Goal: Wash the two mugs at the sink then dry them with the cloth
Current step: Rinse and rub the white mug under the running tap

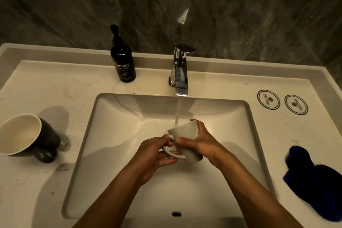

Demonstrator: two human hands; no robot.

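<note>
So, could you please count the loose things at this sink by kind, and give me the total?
Mugs: 2, the white mug held under the water by the left hand and right hand, and the dark mug on the counter.
Hand wash bottle: 1
Blue cloth: 1
Round coasters: 2
Total: 6

A bathroom, likely a hotel's: pale stone worktop (46, 87) with undermount basin (114, 116), chrome mixer tap (180, 69) at 12 o'clock, hand-wash pump bottle (123, 63) at 11, dark marbled wall (240, 15) behind.
</note>
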